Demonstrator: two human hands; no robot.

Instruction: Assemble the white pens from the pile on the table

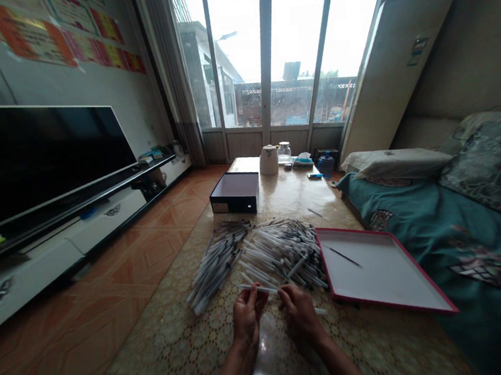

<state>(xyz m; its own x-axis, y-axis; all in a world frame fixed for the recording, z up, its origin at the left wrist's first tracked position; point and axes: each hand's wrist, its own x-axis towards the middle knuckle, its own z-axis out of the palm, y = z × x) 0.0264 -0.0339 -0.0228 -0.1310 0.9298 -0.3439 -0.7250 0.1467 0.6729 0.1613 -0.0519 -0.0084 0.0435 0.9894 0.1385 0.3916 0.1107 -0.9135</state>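
Observation:
My left hand (246, 314) is closed in a pinch around a slim white pen barrel (263, 289), held roughly level above the table. At the barrel's right end, the fingers of my right hand (298, 309) are pinched together on it. Just beyond my hands lies a loose heap of white pen barrels (266, 248), with darker thin pieces mixed in on its right side. To the left is a bundle of pens (214, 269) with dark parts, lying slantwise. A pink-rimmed box lid (385, 280) on the right holds one thin dark pen refill (345, 256).
A dark open box (235, 204) stands beyond the piles on the patterned table (160, 352). Farther back are a pale kettle (268, 160), a glass jar (284, 151) and a tissue pack (303, 159). A teal-covered sofa (405, 213) borders the right side; a television stands left.

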